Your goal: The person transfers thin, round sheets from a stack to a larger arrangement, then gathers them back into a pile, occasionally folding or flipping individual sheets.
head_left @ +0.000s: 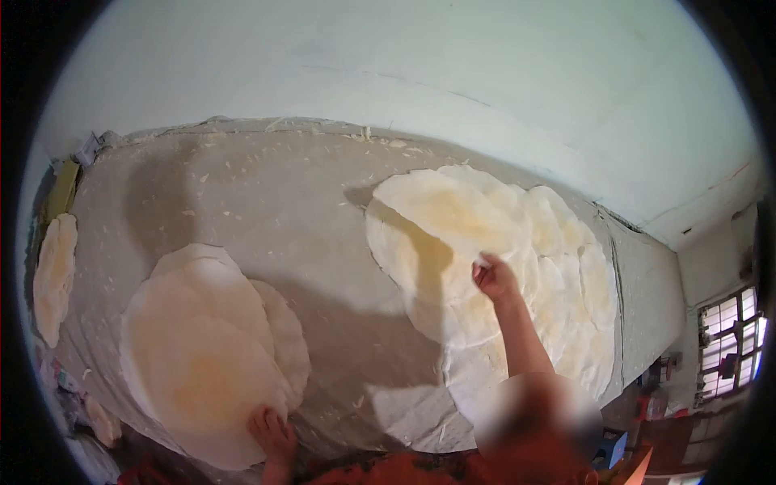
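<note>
Far left of the tabletop [323, 202], at its edge, one pale round sheet [53, 275]. Nearer, a left stack of thin round sheets [202, 347], left hand [273, 436] resting on its near rim, fingers loosely spread. Right of the tabletop's middle, an overlapping right spread of sheets [501, 259]; right hand [495, 279] upon it, fingers pinching a sheet edge.

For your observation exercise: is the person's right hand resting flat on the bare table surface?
No. The right hand is raised, pinching the edge of a thin round sheet in the right-hand pile.
</note>
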The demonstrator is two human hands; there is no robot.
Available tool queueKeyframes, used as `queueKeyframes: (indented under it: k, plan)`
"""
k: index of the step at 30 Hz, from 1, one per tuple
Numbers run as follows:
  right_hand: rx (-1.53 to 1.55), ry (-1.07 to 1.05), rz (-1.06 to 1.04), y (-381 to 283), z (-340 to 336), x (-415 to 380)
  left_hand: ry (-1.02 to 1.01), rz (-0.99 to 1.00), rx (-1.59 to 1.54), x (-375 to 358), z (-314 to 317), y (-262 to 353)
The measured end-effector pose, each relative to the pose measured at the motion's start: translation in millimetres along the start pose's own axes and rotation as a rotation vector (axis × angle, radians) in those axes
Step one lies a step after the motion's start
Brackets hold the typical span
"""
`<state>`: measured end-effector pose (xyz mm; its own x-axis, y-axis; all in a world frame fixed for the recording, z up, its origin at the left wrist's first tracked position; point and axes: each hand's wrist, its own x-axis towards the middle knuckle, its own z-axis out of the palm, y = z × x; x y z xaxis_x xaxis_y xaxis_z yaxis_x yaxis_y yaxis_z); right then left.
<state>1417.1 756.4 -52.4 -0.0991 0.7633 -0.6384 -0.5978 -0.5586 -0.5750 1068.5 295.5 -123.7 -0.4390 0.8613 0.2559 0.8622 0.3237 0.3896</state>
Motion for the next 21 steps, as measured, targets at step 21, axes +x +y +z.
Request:
queueKeyframes:
  k: [21]
  plan:
    - [-0.718,0.006,-0.454,-21,7,48,0.066,-0.024,-0.036,3,-20,4]
